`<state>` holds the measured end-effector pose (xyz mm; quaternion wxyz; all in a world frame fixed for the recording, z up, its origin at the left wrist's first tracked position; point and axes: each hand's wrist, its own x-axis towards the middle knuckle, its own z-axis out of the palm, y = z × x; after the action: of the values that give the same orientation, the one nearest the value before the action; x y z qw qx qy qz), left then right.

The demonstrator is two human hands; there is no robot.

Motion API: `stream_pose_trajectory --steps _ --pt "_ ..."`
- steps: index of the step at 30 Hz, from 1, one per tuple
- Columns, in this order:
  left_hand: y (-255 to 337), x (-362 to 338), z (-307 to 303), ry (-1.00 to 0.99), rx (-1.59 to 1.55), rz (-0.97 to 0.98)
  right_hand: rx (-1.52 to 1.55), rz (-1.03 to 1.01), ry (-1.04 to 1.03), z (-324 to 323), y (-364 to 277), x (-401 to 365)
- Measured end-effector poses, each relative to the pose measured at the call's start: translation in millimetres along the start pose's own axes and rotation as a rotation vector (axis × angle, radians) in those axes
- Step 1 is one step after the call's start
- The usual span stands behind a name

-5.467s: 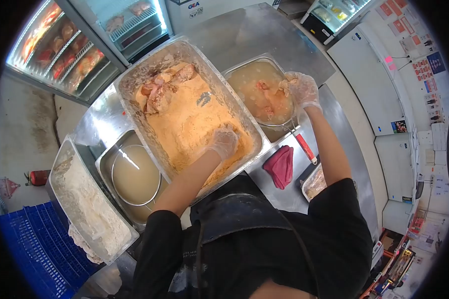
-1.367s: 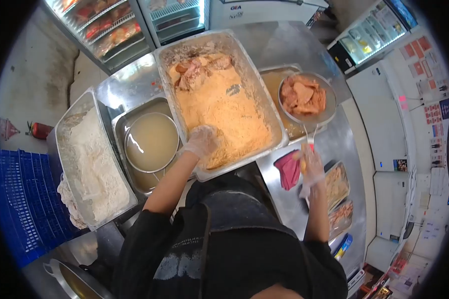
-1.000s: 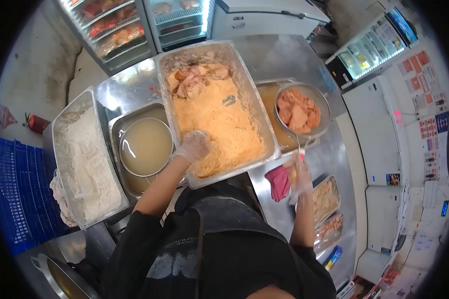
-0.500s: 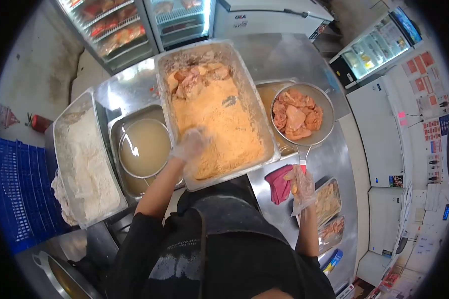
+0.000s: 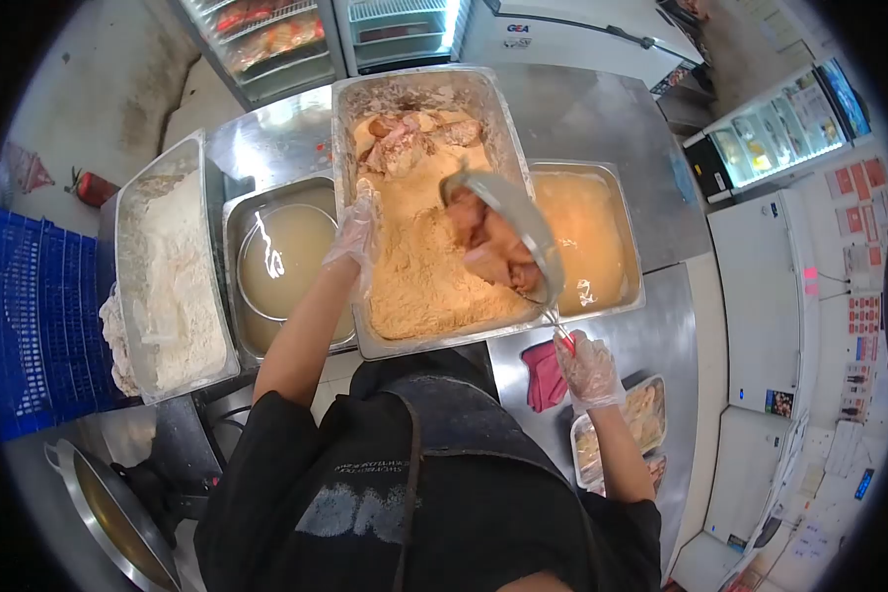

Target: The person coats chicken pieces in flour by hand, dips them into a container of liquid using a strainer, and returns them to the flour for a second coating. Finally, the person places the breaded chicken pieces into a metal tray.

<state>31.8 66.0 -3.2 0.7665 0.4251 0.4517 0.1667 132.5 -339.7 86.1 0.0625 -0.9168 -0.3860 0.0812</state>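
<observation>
My right hand (image 5: 587,370), in a clear plastic glove, is closed round the red handle of a metal strainer (image 5: 545,232). The strainer is tipped sideways over a deep metal tray (image 5: 518,128), with pieces of raw chicken (image 5: 493,247) at its lower side. Orange-tinted breading flour (image 5: 414,286) fills the tray, and more chicken pieces (image 5: 400,143) lie coated at its far end. At the tray's left rim, my gloved left hand (image 5: 358,232) is closed on the edge.
A pan of orange liquid (image 5: 597,242) stands right of the tray. To the left are a pan of cloudy liquid (image 5: 286,247) with a round strainer and a bin of white flour (image 5: 178,286). A maroon cloth (image 5: 545,380) and a chicken tray (image 5: 646,414) lie near my right arm.
My right hand has brought the strainer left from above the orange liquid and tipped it over the flour. My left hand has moved from the flour to the tray's left rim.
</observation>
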Motion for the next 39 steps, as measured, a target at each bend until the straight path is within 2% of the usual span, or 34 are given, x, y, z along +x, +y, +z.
stream_pose_trajectory --steps 3,5,7,8,9,11,13,14,15,16,17,19,20,21,23,24,25,27,28,29,30,31,32,33,34,35,36,37,38,39 --pt "10.0 -1.6 11.6 0.062 -0.023 0.030 -0.094 -0.047 -0.036 14.9 17.9 6.6" --pt "24.5 -10.4 19.0 0.094 -0.006 0.036 -0.144 -0.151 0.108 22.2 26.9 10.9" --pt "35.5 -13.9 22.8 0.125 0.021 0.041 -0.148 -0.186 0.137 30.9 33.3 14.5" --pt "24.1 10.6 13.3 0.134 0.022 0.044 -0.162 -0.213 0.163 33.4 35.6 15.1" --pt "3.0 56.1 -4.5 0.153 0.363 0.290 -0.159 -0.222 0.167 35.1 36.1 15.1" --pt "11.2 71.7 -2.1 0.174 0.698 0.544 -0.126 -0.149 0.203 35.9 34.2 15.8" --pt "48.4 38.5 28.2 0.100 1.194 0.687 -0.096 -0.170 0.244 25.1 27.9 18.7" --pt "45.1 47.4 34.7 0.106 1.191 0.691 0.011 0.001 0.207 19.5 20.4 20.8" --pt "37.4 65.1 39.7 0.203 1.276 0.736 0.118 0.173 0.171 16.6 16.5 23.7" --pt "35.5 76.0 46.6 0.303 1.360 0.782 0.160 0.201 0.210 25.4 27.3 24.2" --pt "30.7 84.3 51.8 0.304 1.355 0.791 0.158 0.201 0.218 32.4 39.6 24.9" --pt "22.0 83.6 66.4 0.406 1.676 0.617 0.985 0.397 0.192 35.7 52.6 24.0" --pt "21.8 82.9 76.4 0.403 1.683 0.439 1.265 0.552 0.157 32.0 54.2 19.6" --pt "18.6 80.3 83.2 0.400 1.680 0.448 1.263 0.552 0.166 26.4 56.5 16.5" --pt "10.8 79.8 91.6 0.587 1.529 0.434 1.662 0.610 -0.007 17.9 72.1 6.4" --pt "6.5 92.7 88.5 0.578 1.529 0.442 1.659 0.659 -0.032 25.3 81.8 3.6" --pt "3.8 106.6 83.3 0.528 1.301 0.713 1.655 0.659 -0.022 27.6 88.3 1.3" --pt "6.5 125.3 81.5 0.477 1.048 0.959 1.536 0.753 -0.171 29.3 97.6 0.5" --pt "10.8 129.2 82.9 0.407 1.237 0.878 1.501 0.607 -0.285 28.5 102.1 4.0" --pt "12.8 131.4 82.1 0.328 1.423 0.786 1.500 0.610 -0.292 33.3 101.4 5.1" --pt "8.8 138.1 79.1 0.328 1.426 0.780 1.408 0.664 -0.202 28.0 88.0 11.8" --pt "2.3 145.6 76.6 0.338 1.451 0.941 1.313 0.716 -0.111 24.8 79.0 19.6" --pt "-3.3 153.6 74.8 0.345 1.470 1.106 1.031 0.694 -0.069 22.8 81.1 28.7" --pt "9.5 144.5 77.0 0.343 1.471 1.105 1.032 0.697 -0.070 13.5 72.8 40.1" --pt "33.6 123.0 80.4 0.160 1.671 1.009 0.566 0.597 0.074 -5.0 58.4 51.8" --pt "43.0 115.0 76.9 0.062 1.775 0.949 0.103 0.478 0.204 -21.4 42.3 65.0" --pt "52.3 107.2 73.3 -0.043 1.869 0.890 0.133 0.430 0.328 -32.5 24.8 81.9" --pt "52.9 106.3 65.0 -0.032 1.400 0.821 0.162 0.383 0.450 -41.7 5.5 100.1" --pt "52.9 105.0 58.7 -0.015 0.931 0.727 0.213 0.306 0.416 -50.8 -15.4 119.2" --pt "51.6 98.1 54.4 -0.017 0.931 0.719 0.262 0.226 0.383 -55.0 -36.3 140.3"
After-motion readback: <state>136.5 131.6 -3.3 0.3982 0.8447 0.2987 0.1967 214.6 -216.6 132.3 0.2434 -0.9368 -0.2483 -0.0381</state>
